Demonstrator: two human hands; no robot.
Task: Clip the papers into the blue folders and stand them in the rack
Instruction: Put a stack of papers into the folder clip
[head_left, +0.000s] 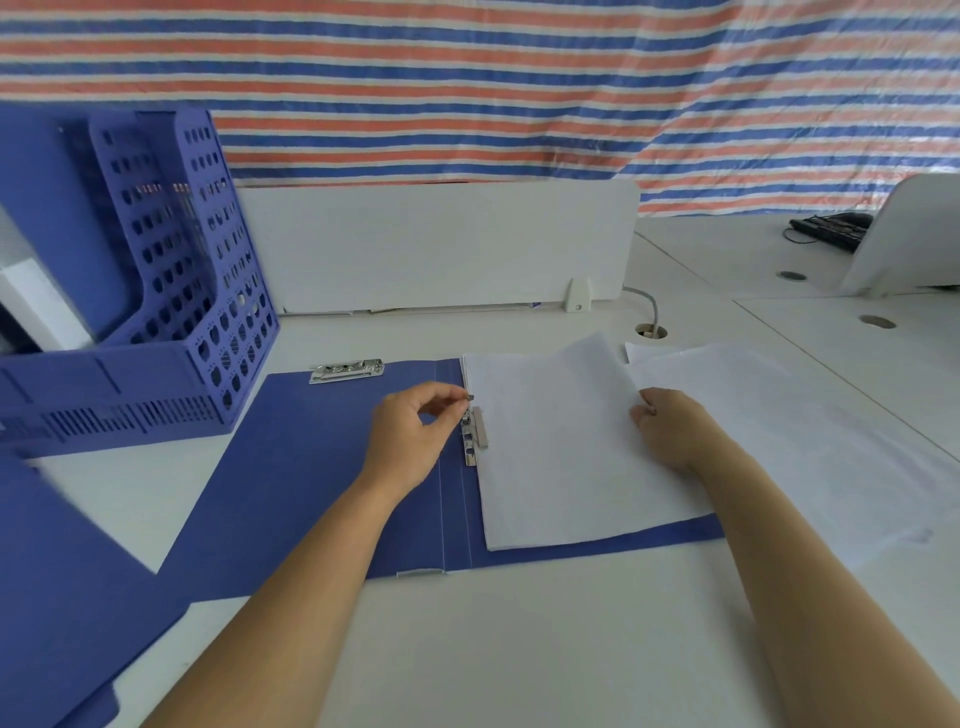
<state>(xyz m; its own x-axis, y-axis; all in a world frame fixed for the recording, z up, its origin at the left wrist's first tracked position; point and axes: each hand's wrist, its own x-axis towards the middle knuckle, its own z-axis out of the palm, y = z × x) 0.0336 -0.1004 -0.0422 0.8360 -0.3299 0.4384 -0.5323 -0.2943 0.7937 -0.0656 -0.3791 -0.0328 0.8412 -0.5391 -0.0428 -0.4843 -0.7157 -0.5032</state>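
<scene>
An open blue folder (311, 467) lies flat on the white desk. A stack of white papers (561, 457) rests on its right half, beside the metal spring clip (475, 434) near the spine. My left hand (410, 436) pinches the raised lever of that clip between thumb and fingers. My right hand (670, 431) grips the stack's right edge, where the top sheets curl upward. A second metal clip (346, 370) sits at the top edge of the folder's left half. The blue perforated rack (171, 291) stands at the left with a blue folder (57, 218) upright in it.
More white sheets (810, 441) lie spread to the right of the folder. Another blue folder (62, 582) lies at the near left corner. A white divider panel (441, 244) runs along the desk's back. A cable hole (651, 330) sits behind the papers, and a black keyboard (831, 231) lies far right.
</scene>
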